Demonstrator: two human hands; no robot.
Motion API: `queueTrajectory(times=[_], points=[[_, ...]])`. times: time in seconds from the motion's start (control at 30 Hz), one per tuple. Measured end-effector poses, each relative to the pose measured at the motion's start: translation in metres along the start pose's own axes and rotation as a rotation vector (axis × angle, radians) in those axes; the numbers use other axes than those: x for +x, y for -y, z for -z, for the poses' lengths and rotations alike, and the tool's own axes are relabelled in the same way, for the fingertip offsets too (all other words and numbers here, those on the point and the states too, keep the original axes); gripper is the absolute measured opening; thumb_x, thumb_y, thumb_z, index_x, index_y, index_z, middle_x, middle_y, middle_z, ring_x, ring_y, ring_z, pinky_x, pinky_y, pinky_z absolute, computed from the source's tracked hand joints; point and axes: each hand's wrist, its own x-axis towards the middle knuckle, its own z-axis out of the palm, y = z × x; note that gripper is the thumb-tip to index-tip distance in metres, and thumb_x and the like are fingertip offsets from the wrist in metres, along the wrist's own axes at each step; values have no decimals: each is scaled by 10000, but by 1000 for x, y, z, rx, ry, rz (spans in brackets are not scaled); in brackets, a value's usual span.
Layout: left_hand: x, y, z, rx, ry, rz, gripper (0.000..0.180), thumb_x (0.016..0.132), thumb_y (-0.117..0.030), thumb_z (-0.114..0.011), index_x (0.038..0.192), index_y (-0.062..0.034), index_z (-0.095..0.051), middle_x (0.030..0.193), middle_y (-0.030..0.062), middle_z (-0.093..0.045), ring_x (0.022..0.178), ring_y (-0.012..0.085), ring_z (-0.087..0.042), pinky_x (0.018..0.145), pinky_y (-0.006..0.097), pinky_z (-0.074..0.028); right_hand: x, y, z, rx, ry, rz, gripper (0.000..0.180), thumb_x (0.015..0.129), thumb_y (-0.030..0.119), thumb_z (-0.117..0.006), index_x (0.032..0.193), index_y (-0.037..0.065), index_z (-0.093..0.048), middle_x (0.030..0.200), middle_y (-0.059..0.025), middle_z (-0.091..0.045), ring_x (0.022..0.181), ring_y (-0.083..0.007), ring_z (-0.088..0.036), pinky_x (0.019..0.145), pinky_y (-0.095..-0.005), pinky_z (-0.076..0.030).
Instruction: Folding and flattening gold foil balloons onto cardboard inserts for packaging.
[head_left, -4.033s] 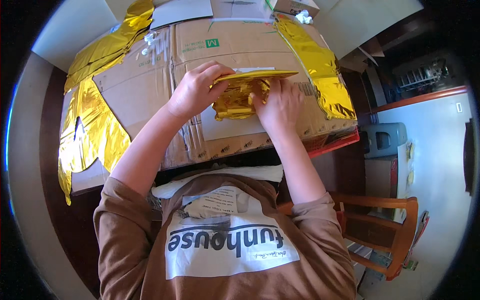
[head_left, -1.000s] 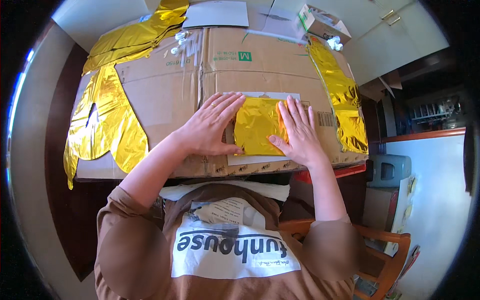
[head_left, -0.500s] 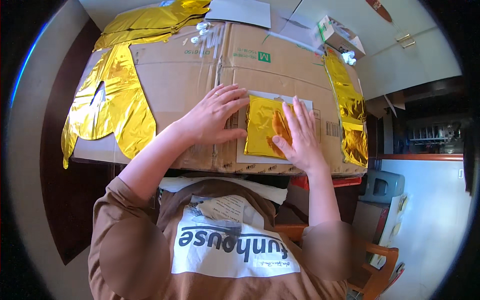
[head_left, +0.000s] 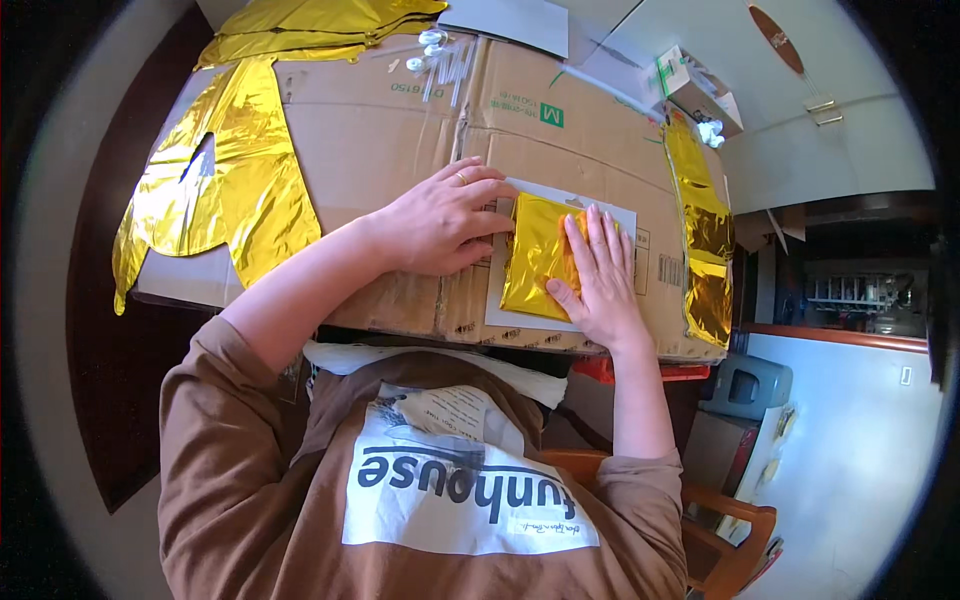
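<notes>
A square of folded gold foil [head_left: 532, 245] lies on a white card [head_left: 515, 318] near the front edge of the cardboard. My right hand [head_left: 604, 280] rests flat on the foil's right part, its fingers stretched out and pointing away from me. To the left, my left hand [head_left: 450, 222] is open, palm down, with fingers bent a little at the left edge of the card and foil. Whether its fingertips press on the foil or only on the card, I cannot tell. The right hand hides the foil's right side.
Flat cardboard [head_left: 370, 130] covers the table. A flat gold foil balloon [head_left: 250, 170] spreads over the left side, and more gold foil [head_left: 290, 35] is piled behind it. Along the right edge runs a gold foil strip [head_left: 706, 230]. Clear straws [head_left: 450, 75] and a small box [head_left: 695, 90] lie at the back.
The right hand now lies flatter on the foil, with its fingers closer together. My left hand's fingers have shifted slightly at the left edge. The whole view has tilted a little.
</notes>
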Motion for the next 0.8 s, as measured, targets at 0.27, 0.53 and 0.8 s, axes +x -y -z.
queueTrajectory(times=[0.27, 0.53, 0.8], points=[[-4, 1, -7, 43, 57, -29, 461, 841, -308, -725, 1248, -101, -661, 1509, 172, -433, 1400, 388, -391, 1194, 550, -273, 0, 0, -1, -16, 2, 1, 834, 976, 634, -471, 1610, 139, -252, 1667, -235, -140, 1536, -440, -119, 1228, -580, -59], [-6, 2, -4, 23, 45, -31, 453, 850, -283, -725, 1258, -97, -654, 1494, 186, -455, 1389, 385, -417, 1173, 551, -306, 0, 1, -1, -1, 3, -8, 835, 973, 637, -476, 1610, 146, -252, 1672, -226, -134, 1539, -431, -118, 1231, -572, -53], [14, 15, -12, -96, -114, 248, 331, 808, -180, -743, 1120, -73, -715, 1158, 125, -654, 1112, 336, -604, 998, 447, -467, 4, -2, 11, 129, -31, 3, 729, 986, 527, -532, 1567, 126, -351, 1628, -224, -270, 1507, -411, -236, 1231, -521, -142]])
